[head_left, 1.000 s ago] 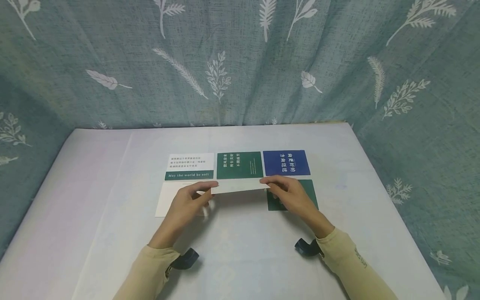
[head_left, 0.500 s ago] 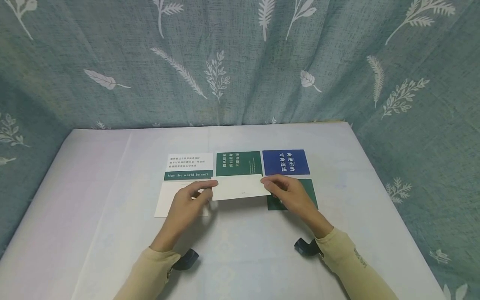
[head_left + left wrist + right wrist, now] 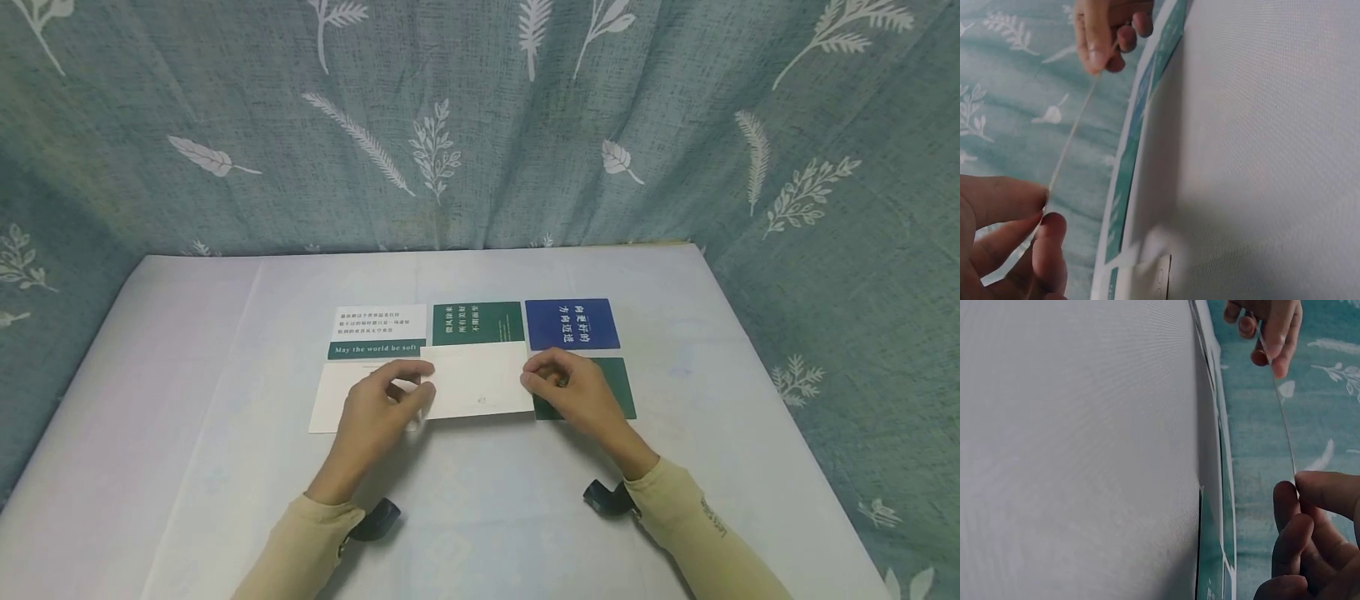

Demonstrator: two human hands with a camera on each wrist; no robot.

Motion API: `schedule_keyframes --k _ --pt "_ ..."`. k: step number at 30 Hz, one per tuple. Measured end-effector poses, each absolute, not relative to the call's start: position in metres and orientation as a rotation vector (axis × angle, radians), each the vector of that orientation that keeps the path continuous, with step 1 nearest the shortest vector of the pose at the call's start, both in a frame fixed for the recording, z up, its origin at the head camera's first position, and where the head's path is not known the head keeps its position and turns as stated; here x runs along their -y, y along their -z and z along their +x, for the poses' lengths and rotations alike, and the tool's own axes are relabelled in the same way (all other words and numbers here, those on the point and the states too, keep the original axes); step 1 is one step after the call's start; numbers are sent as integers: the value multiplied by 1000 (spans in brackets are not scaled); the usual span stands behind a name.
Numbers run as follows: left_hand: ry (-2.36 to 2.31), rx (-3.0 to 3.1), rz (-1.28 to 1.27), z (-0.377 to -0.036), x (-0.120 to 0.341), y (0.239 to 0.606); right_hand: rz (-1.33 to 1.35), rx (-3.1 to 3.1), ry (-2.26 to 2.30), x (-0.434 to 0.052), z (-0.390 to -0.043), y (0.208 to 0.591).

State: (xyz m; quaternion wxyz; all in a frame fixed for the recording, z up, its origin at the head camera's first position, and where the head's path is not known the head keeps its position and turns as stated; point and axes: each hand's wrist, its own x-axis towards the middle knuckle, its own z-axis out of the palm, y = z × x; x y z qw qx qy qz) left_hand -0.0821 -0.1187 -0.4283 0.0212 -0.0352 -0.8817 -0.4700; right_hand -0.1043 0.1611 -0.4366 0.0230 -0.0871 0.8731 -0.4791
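Observation:
A cream postcard (image 3: 476,379), plain but for a small mark near its lower edge, is held between the two hands. My left hand (image 3: 378,412) pinches its left edge between thumb and fingers, and my right hand (image 3: 577,392) pinches the right edge. Both wrist views show the card (image 3: 1072,134) nearly edge-on, raised off the table. In the head view it overlaps the lower part of a green card (image 3: 483,325) with white writing. Under the left hand lies another cream card (image 3: 332,400); beside the right hand lies a dark green card (image 3: 618,387), partly covered.
Along the back row, a white card with a green band (image 3: 377,325) lies left of the green card, and a blue card (image 3: 543,329) lies right of it. A white cloth covers the table (image 3: 480,517). A leaf-patterned curtain (image 3: 480,125) hangs behind. Each wrist carries a dark device (image 3: 377,520).
The postcard has tilted so its cream face shows more fully, and its lower edge has come nearer the person. Both hands stay in almost the same place, fingers still at its edges.

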Motion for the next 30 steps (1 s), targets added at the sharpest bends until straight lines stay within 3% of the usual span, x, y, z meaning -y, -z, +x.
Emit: schedule_keyframes --k 16,30 --pt "1459 2711 97 -86 120 425 -227 -2719 1566 -161 -103 438" --pt "1368 2679 59 -88 119 425 -234 -2775 1525 -160 -105 436"
